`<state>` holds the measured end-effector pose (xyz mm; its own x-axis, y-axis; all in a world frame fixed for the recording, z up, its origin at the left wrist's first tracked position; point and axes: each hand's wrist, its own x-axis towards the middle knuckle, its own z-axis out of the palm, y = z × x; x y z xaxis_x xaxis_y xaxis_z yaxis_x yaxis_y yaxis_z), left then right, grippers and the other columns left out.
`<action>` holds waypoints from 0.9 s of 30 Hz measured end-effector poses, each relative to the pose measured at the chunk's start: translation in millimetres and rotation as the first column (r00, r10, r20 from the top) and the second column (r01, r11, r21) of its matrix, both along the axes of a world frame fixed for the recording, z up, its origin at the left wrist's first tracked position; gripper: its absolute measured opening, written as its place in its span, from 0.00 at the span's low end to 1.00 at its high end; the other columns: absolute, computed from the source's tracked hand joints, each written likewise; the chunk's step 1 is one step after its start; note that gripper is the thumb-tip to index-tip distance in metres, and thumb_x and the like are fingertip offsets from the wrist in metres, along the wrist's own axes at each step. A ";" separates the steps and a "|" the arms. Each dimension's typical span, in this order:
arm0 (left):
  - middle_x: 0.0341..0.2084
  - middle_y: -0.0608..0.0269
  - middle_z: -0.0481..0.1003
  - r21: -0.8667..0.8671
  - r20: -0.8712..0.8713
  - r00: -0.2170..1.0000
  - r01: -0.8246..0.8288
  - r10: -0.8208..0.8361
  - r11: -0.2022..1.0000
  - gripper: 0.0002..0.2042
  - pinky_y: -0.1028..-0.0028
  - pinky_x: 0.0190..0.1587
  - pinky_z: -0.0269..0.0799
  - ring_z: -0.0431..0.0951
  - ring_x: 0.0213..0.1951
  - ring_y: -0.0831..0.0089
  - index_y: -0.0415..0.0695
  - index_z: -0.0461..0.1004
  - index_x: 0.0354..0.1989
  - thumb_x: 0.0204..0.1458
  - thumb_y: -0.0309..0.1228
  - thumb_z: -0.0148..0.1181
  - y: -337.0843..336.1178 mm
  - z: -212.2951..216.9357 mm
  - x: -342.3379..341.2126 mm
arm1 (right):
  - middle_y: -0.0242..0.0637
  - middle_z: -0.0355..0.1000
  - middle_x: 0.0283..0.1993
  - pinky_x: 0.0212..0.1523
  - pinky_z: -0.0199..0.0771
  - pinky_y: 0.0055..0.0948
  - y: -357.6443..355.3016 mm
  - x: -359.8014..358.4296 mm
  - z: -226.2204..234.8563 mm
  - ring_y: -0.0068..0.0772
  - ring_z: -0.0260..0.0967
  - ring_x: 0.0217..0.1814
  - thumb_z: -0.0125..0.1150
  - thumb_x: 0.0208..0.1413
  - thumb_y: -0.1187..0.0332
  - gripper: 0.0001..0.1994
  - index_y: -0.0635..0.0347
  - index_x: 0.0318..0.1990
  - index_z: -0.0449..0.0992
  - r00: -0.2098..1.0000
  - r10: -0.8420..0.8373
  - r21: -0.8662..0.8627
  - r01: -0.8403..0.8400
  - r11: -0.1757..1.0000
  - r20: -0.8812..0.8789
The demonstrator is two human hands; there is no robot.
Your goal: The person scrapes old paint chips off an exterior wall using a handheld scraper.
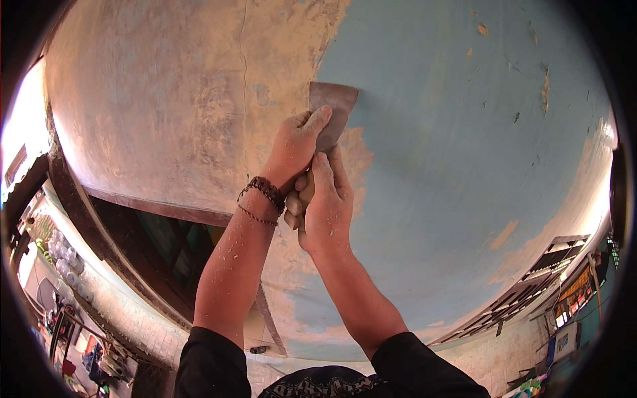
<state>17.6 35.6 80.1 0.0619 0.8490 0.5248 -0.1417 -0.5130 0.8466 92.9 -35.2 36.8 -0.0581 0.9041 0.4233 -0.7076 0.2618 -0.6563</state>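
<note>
A broad, flat-bladed paint scraper (338, 103) lies against a wall, its wide edge pointing up along the border between blue paint (458, 146) and scraped tan plaster (179, 86). My left hand (295, 142) presses the blade, thumb on its face; its other fingers are mostly hidden behind. Just below, my right hand (327, 205) is wrapped round the handle, thumb pointing up toward the blade. Pale flakes and dust cling to both arms. Dark braided bracelets (265, 192) circle my left wrist.
A crack (243, 66) runs down the bare plaster. Below left is a dark-framed opening (159, 232). Slatted wooden frames (544, 265) stand out at lower right. Clear bottles (66, 259) and household clutter fill the far lower left. Chipped spots (546, 89) mark the blue paint.
</note>
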 end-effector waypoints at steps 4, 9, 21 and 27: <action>0.28 0.70 0.72 0.071 -0.019 0.997 -0.075 0.077 0.995 0.18 0.81 0.30 0.65 0.68 0.29 0.84 0.36 0.75 0.37 0.59 0.43 0.54 5.3 -9.3 7.4 | 0.27 0.59 0.25 0.09 0.55 0.20 -0.6 -0.2 -9.8 0.18 0.55 0.14 0.42 0.66 0.62 0.19 0.47 0.63 0.58 0.999 -0.030 -0.015 0.030 0.999 0.036; 0.31 0.68 0.74 -0.054 -0.082 0.996 0.029 -0.033 0.998 0.21 0.81 0.32 0.66 0.69 0.32 0.84 0.33 0.74 0.42 0.59 0.44 0.55 3.2 22.2 -10.7 | 0.26 0.58 0.24 0.10 0.56 0.21 -0.5 -7.6 15.3 0.18 0.56 0.14 0.41 0.66 0.62 0.21 0.46 0.66 0.56 0.999 0.037 0.001 -0.037 0.999 -0.011; 0.30 0.71 0.72 -0.010 -0.059 0.998 0.012 -0.013 1.000 0.18 0.82 0.29 0.64 0.68 0.29 0.86 0.37 0.75 0.41 0.58 0.44 0.56 1.9 39.6 -8.6 | 0.25 0.56 0.21 0.08 0.53 0.20 -2.9 -13.2 36.4 0.15 0.53 0.13 0.41 0.67 0.63 0.17 0.55 0.61 0.60 0.999 -0.027 0.007 0.027 1.000 -0.046; 0.30 0.73 0.72 -0.070 0.005 0.999 0.053 -0.053 0.996 0.17 0.83 0.29 0.64 0.67 0.30 0.86 0.39 0.75 0.39 0.58 0.44 0.57 0.2 33.9 -13.2 | 0.25 0.57 0.23 0.10 0.54 0.21 -5.2 -15.8 28.6 0.17 0.53 0.14 0.42 0.66 0.62 0.14 0.47 0.57 0.62 1.000 -0.017 -0.002 0.017 1.000 0.007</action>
<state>4.4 35.8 114.0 0.1063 0.8791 0.4646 -0.1700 -0.4443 0.8796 77.0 -40.4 65.4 -0.0461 0.9059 0.4209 -0.6985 0.2720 -0.6619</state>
